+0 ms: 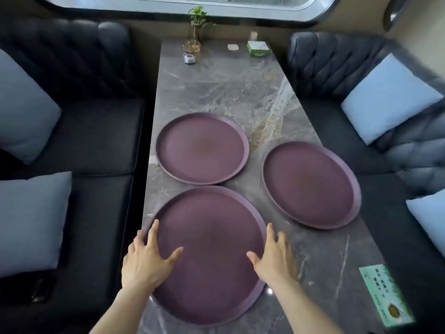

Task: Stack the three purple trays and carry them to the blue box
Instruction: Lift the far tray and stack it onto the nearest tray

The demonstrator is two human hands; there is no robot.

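Three round purple trays lie flat and apart on a grey marble table. The nearest tray is right in front of me. My left hand rests on its left rim, fingers spread, thumb on the tray's surface. My right hand lies at its right rim, fingers spread over the edge, thumb on the tray. Neither hand has lifted it. A second tray lies further back on the left, a third tray on the right. No blue box is in view.
Dark sofas with pale cushions flank the table on both sides. At the far end stand a small plant in a glass, a green box and small items. A green card lies at the near right corner.
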